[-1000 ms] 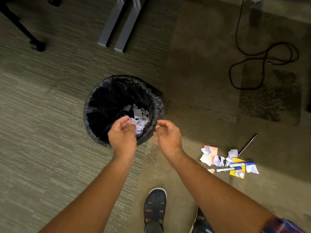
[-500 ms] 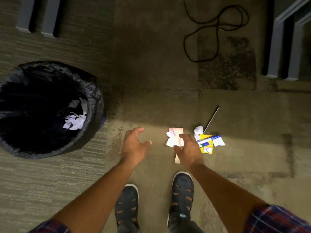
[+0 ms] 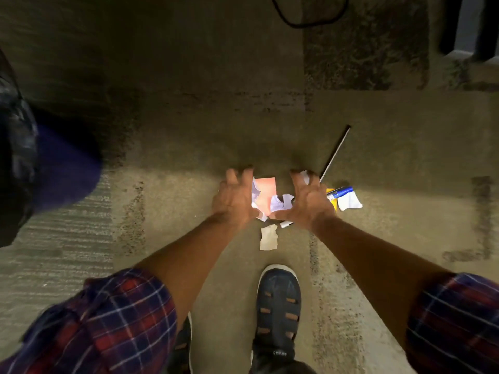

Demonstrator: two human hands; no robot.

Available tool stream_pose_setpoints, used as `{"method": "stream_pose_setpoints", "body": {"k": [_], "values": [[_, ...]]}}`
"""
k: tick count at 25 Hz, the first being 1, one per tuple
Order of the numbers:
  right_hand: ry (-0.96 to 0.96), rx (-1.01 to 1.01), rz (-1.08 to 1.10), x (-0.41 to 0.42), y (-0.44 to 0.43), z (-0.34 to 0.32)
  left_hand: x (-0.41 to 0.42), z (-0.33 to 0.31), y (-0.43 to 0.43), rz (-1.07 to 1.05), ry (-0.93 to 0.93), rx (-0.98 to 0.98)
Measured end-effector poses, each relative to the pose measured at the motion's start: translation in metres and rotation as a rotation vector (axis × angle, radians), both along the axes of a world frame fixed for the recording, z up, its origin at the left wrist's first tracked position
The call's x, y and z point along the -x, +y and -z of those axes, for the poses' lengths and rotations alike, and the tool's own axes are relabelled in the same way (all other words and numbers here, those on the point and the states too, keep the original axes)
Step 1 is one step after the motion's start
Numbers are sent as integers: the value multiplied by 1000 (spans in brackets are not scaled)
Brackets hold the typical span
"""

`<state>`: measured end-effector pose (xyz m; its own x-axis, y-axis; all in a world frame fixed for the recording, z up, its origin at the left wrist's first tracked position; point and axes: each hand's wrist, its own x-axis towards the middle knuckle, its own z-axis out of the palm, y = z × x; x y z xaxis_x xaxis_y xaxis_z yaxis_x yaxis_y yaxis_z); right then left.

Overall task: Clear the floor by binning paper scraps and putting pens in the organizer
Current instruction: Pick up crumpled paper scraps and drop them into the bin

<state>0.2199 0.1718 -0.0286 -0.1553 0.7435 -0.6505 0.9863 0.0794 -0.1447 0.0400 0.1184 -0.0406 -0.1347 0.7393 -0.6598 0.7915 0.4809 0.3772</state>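
A small heap of paper scraps lies on the carpet: a pink sheet [image 3: 266, 191], white crumpled bits [image 3: 280, 202], a white scrap [image 3: 349, 202] and a cream piece [image 3: 268, 237] nearer my feet. My left hand [image 3: 233, 197] and my right hand [image 3: 307, 201] rest on either side of the heap, fingers spread, cupping it. A blue-and-white pen [image 3: 340, 192] lies on a yellow paper [image 3: 333, 202] just right of my right hand. A thin dark pen [image 3: 334, 153] lies diagonally beyond. The black-bagged bin [image 3: 16, 147] is at the left edge, blurred.
A black cable [image 3: 302, 20] loops on the carpet at the top. Grey furniture legs [image 3: 469, 28] stand at the top right. My dark sandals [image 3: 278, 306] are on the floor just below the heap.
My view swung from the bin to the scrap heap. Both hands left the bin, dropped to the floor and now bracket the scraps; the left hand closed in from the left.
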Motion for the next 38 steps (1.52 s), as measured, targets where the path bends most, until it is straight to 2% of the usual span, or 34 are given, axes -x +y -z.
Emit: {"method": "stream_pose_setpoints", "body": {"k": [2, 4, 6, 8, 14, 18, 21, 28, 32, 35, 38], "values": [[20, -70, -107, 6, -9, 6, -12, 5, 5, 132, 115, -22], [3, -121, -196, 11, -19, 12, -21, 8, 5, 191, 143, -44], [1, -135, -156, 12, -23, 16, -25, 11, 3, 215, 130, -73], [27, -111, -88, 12, -22, 20, -26, 13, 3, 192, 105, -79], [84, -90, -140, 8, -34, 23, -27, 17, 10, 150, 84, -78], [126, -73, -48, 12, -38, 26, -18, 20, 18, 77, 56, -68], [202, -68, 28, 14, -41, 23, -4, 23, 9, -61, -1, -104], [199, -84, 224, 21, -39, 4, 37, 16, -30, -435, -203, -275], [194, -115, 378, 37, -39, -23, 56, -17, -46, -778, -330, -186], [307, -34, 629, 61, -45, -55, 71, -55, -57, -1089, -519, -78], [530, 41, 871, 94, -52, -98, 86, -104, -66, -1190, -614, -136]]}}
